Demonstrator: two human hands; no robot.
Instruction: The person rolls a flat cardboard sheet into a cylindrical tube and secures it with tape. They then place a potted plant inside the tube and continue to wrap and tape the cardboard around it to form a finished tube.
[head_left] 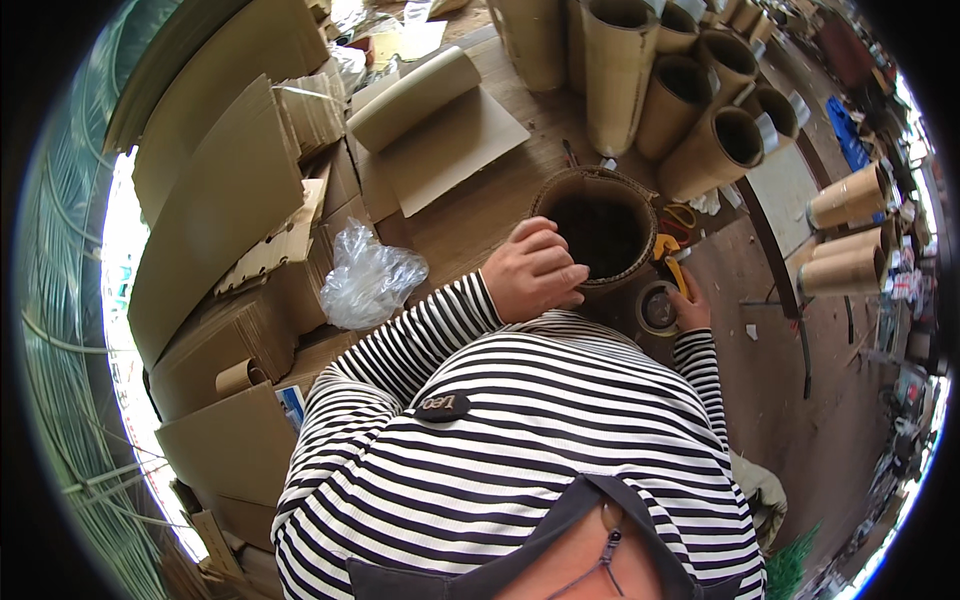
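Note:
A wide, round cardboard tube [597,178] stands upright in front of my chest, its open mouth facing up and its inside dark. My left hand [535,265] is at the near left of its rim, knuckles up, with the fingers curled over the edge. On the tube's right side my right hand [690,303] is closed round a yellow tape dispenser [668,252], its front end close to the rim. A roll of tape [657,309] hangs by the dispenser, below the rim. Scissors with orange handles [680,219] lie just beyond.
Several cardboard tubes [620,85] stand at the far right, with more tubes [845,270] farther right. A partly rolled brown sheet [440,130] lies on the table ahead. Crumpled clear plastic [370,275] is left of my arm, before stacked flat cardboard [220,200].

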